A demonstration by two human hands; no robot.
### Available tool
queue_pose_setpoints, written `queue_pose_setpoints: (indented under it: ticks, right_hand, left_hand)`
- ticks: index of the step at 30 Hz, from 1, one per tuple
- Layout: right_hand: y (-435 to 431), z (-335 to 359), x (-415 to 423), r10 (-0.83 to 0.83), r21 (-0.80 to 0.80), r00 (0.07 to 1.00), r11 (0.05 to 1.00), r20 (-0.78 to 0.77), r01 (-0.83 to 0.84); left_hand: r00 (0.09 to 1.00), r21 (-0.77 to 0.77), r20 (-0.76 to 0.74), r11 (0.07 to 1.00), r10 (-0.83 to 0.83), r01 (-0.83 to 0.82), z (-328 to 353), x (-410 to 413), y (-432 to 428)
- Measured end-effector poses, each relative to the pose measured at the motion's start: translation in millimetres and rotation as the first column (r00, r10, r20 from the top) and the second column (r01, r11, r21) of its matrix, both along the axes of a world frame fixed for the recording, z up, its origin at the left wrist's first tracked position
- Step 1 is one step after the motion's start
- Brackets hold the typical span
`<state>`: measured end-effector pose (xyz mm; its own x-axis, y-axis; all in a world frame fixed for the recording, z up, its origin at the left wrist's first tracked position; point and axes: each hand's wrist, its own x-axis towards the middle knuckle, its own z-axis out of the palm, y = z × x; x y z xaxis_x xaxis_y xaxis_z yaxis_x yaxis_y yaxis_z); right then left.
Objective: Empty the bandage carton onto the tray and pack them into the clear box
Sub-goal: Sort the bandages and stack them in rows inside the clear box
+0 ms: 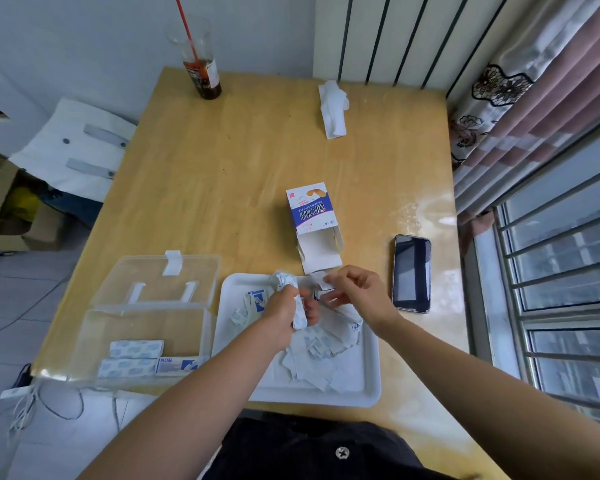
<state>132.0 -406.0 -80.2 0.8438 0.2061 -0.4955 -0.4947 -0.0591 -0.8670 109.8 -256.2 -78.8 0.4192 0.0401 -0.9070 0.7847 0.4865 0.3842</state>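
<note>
Now bandages in left hand

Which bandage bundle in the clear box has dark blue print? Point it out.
The bundle nearest the tray, in the clear box's front row; the other two bundles show only a pale blue pattern.

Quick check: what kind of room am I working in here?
Likely a home room: a wooden table beside a barred window and floral curtain, with a phone and a drink on it.
</note>
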Motion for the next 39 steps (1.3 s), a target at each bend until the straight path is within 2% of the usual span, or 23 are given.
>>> queue_pose_setpoints:
  ticks: [4,8,10,15,21,24,26,28,29,30,32,34,36,39]
  right_hand:
    - [3,1,-12,0.021,0.079,0.999,0.997,-0.048,-0.017]
    - [15,9,-22,0.148,0.110,0.980,0.985,-0.136,-0.133]
    - [24,10,-27,0.181,0.077,0.969,0.982,-0.165,-0.171]
    - [39,10,-36,0.144,-0.044,0.973,0.987,-0.178,-0.154]
    - [42,10,-48,0.236,-0.198,0.952,0.941,-0.193,-0.274]
    - [38,11,-52,0.355,-0.116,0.915,0.917,-0.193,-0.380]
    - [33,11,-55,0.409,-0.183,0.905,0.887,-0.117,-0.424]
    - [27,7,-61,0.486,-0.390,0.874,0.802,-0.013,-0.452]
    - [24,4,-66,0.537,-0.482,0.843,0.745,0.026,-0.460]
    - [22,1,-70,0.594,-0.562,0.803,0.683,0.054,-0.467]
    - [20,-4,-81,0.709,-0.695,0.701,0.541,0.073,-0.474]
    - [23,-12,-92,0.781,-0.778,0.619,0.440,0.084,-0.449]
    - [25,-19,-101,0.800,-0.817,0.594,0.400,0.090,-0.415]
    - [21,-27,-110,0.774,-0.821,0.632,0.386,0.041,-0.420]
  left_hand:
    - [0.997,-0.067,0.071,0.997,-0.038,0.043,3,-11,7]
    - [0.989,-0.132,0.140,0.989,-0.047,0.066,4,-17,11]
    - [0.983,-0.158,0.179,0.984,-0.050,0.079,9,-21,10]
    - [0.975,-0.229,0.197,0.972,0.099,-0.053,14,-31,10]
    - [0.972,-0.118,0.233,0.993,0.031,-0.004,4,-43,16]
    - [0.959,-0.045,0.265,0.992,-0.101,0.117,9,-53,20]
    - [0.916,0.101,0.330,0.974,-0.226,0.204,11,-60,29]
    - [0.843,0.333,0.369,0.902,-0.392,0.274,4,-69,44]
    - [0.796,0.454,0.358,0.836,-0.488,0.308,0,-75,54]
    - [0.733,0.568,0.324,0.743,-0.598,0.355,-5,-79,62]
    - [0.562,0.733,0.184,0.494,-0.806,0.468,-11,-86,72]
    - [0.441,0.797,0.064,0.312,-0.895,0.517,-15,-93,73]
    - [0.409,0.821,-0.001,0.233,-0.912,0.522,-19,-99,68]
    - [0.385,0.830,-0.077,0.155,-0.920,0.536,-26,-107,64]
